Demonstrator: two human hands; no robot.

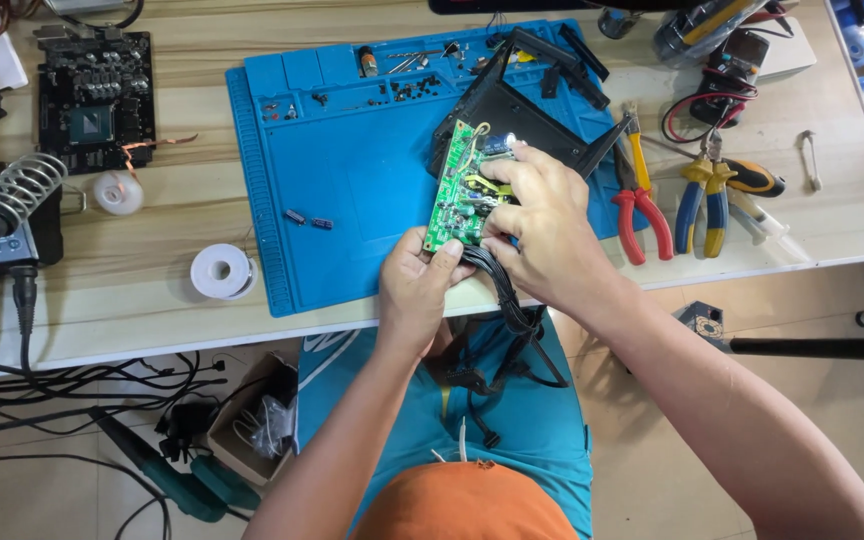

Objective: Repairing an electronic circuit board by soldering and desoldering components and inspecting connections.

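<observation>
green circuit board pinched at its lower edge by left hand, top side gripped by right hand, blue mat underneath, black cable bundle dangling

- Location type: electronics repair workbench in a workshop.
- Blue silicone repair mat at table centre, small screws and parts in its top trays.
- Coiled-spring soldering iron stand at 9 o'clock; white solder spool beside the mat.
- Black bare computer circuit board at 10 o'clock.
- Red-handled pliers and blue-and-yellow-handled pliers at 3 o'clock.
- Loose black cables on the floor at 8 o'clock.
</observation>
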